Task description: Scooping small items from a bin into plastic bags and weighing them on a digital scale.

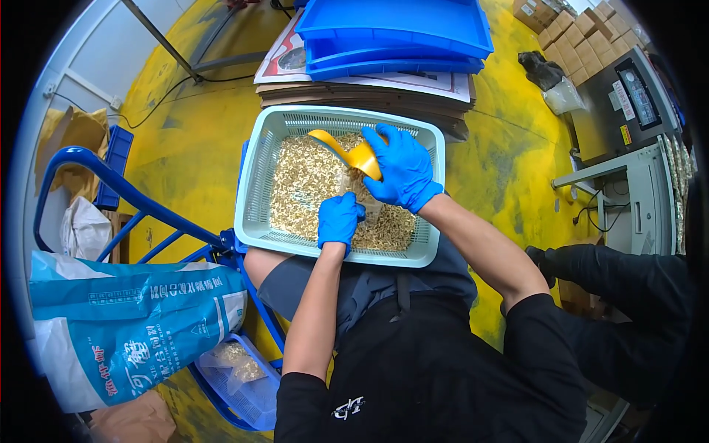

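Observation:
A pale green slotted basket (258,173) rests on my lap, filled with small tan pieces (303,181). My right hand (401,168), in a blue glove, grips a yellow scoop (353,153) tilted over the pieces. My left hand (339,220), also gloved in blue, is closed on the mouth of a small clear bag (363,203) just below the scoop's lip. The bag is mostly hidden by both hands.
A blue hand truck (111,184) carries a large blue-and-white sack (125,325) at my left, with a blue basket of filled bags (240,376) below. Stacked blue trays (399,33) on flat cardboard lie ahead. A grey machine (628,111) and cartons stand right.

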`<action>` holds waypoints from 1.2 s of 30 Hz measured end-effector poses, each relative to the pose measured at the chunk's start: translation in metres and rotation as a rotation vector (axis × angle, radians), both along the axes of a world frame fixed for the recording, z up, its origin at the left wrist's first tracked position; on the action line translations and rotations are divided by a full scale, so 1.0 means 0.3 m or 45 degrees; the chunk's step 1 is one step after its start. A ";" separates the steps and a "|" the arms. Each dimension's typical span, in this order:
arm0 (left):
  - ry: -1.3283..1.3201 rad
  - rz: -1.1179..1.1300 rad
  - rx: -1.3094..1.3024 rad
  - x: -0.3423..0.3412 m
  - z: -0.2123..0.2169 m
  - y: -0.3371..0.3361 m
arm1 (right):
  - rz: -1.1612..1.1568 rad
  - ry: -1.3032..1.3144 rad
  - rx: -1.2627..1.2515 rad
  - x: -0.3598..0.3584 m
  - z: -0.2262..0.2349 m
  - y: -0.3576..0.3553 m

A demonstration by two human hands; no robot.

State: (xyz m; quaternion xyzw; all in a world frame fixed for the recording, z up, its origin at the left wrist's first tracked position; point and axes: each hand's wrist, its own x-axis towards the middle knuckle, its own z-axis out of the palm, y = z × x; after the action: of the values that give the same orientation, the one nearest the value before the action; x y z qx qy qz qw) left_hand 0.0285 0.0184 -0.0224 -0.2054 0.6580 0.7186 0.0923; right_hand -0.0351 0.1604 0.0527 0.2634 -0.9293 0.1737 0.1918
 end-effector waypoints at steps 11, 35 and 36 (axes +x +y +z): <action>-0.022 0.025 0.007 0.010 -0.013 -0.022 | 0.084 -0.031 0.142 0.024 0.020 -0.023; 0.079 0.021 -0.156 0.045 -0.044 -0.062 | 0.356 0.122 0.169 0.045 0.066 -0.037; 0.164 -0.015 -0.356 0.057 -0.058 -0.065 | 0.480 0.090 0.202 0.045 0.081 -0.035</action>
State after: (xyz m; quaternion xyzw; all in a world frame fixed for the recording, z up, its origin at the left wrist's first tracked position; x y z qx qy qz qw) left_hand 0.0457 -0.0010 -0.0399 -0.1660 0.7575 0.6309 0.0246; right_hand -0.0216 0.1498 0.0770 0.4529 -0.8670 0.1235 0.1671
